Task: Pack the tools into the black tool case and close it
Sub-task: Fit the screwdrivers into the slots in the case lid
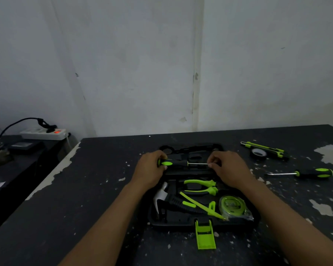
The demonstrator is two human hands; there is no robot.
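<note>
The black tool case (183, 222) lies open on the dark table, its green latch (204, 235) hanging over the near edge. Inside it sit a hammer (161, 197), green-handled pliers (201, 187) and a green tape measure (232, 206). A black-and-green screwdriver (178, 163) is held level over the far half of the case. My left hand (151, 169) grips its handle. My right hand (229, 169) pinches the tip of its metal shaft.
On the table to the right lie a second screwdriver (308, 173), a green utility knife (265, 147) and a roll of black tape (259, 153). A white power strip (43, 133) with a lit red switch sits on a side surface at far left. The wall stands just behind the table.
</note>
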